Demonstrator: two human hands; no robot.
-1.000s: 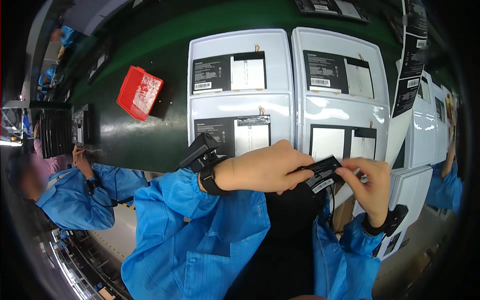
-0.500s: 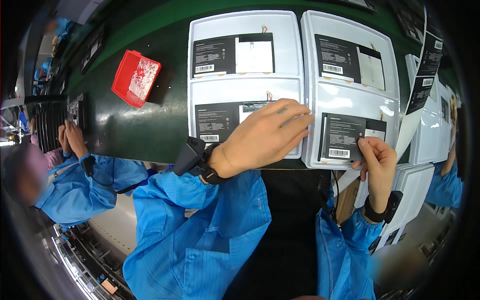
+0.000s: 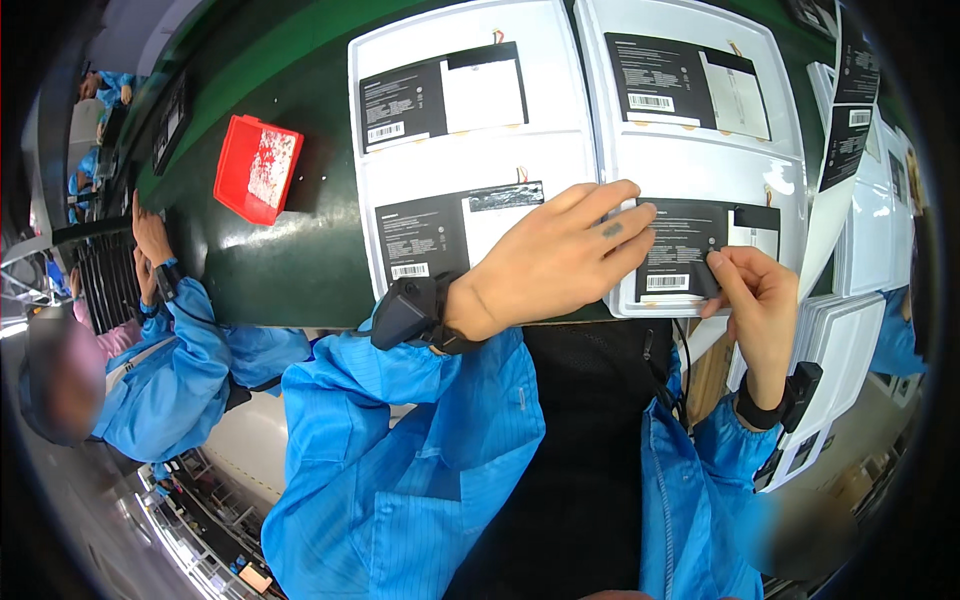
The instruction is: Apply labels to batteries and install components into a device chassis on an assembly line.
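Two white plastic trays (image 3: 560,150) lie side by side, holding flat battery packs with black printed labels and thin coloured wires. In the right tray's near compartment, a black label (image 3: 683,240) lies over the left part of a battery pack (image 3: 763,235). My left hand (image 3: 560,258) reaches across from the left, fingers stretched out, fingertips at the label's left edge. My right hand (image 3: 758,292) pinches the label's lower right edge between thumb and fingers. Another labelled battery pack (image 3: 425,238) lies partly behind my left hand, in the left tray.
A red bin (image 3: 236,180) with white scraps inside stands on the dark green table (image 3: 320,240). A strip of black labels (image 3: 852,110) on white backing runs along the right. More white trays (image 3: 840,345) are stacked there. A co-worker (image 3: 170,375) in blue sits at left.
My left fingertips have come onto the label's left edge. The label now lies straighter over the battery pack, still pinched by my right hand. The whole view has shifted slightly.
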